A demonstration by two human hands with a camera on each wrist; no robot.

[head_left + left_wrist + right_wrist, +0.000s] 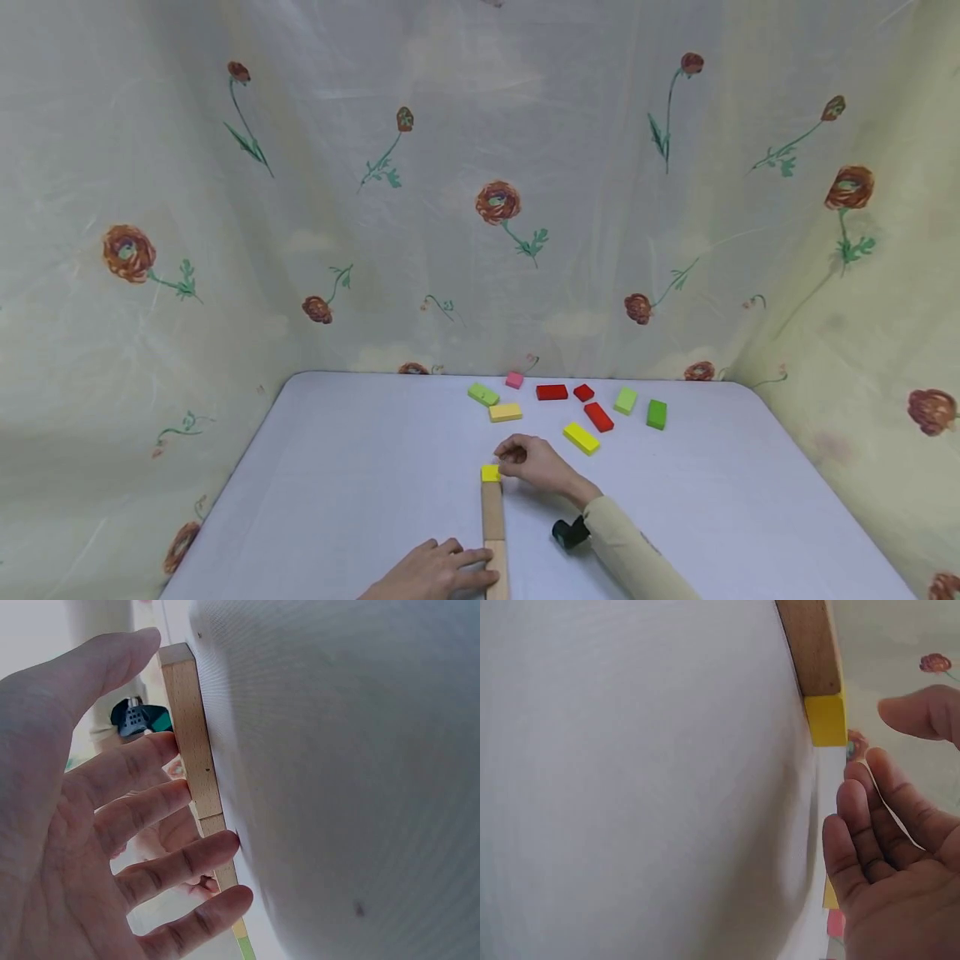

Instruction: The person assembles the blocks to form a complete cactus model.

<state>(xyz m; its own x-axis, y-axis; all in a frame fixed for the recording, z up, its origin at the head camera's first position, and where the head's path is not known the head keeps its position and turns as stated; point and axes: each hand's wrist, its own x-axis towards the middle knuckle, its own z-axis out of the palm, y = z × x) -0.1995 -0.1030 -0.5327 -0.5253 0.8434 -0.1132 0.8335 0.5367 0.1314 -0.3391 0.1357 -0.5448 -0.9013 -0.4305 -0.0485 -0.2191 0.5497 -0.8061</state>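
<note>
A row of wooden blocks runs away from me on the table: a pale wood block (pixel 497 575) nearest, then a darker wood block (pixel 492 510), then a small yellow block (pixel 490 473) at the far end. My left hand (pixel 438 568) lies beside the near block, its outstretched fingertips touching the row. Beside the yellow block hovers my right hand (pixel 543 467); in the right wrist view its thumb (pixel 919 712) stands apart from the loosely bent fingers, with nothing between them. The yellow block (pixel 826 720) sits end to end with the wood block (pixel 814 645).
Farther back lie loose coloured blocks, among them a yellow block (pixel 581 438), a red block (pixel 598 417), a green block (pixel 656 414) and a pale yellow block (pixel 505 412). A black device (pixel 570 532) sits at the right wrist. Flowered cloth (pixel 450 167) surrounds the white table (pixel 337 467).
</note>
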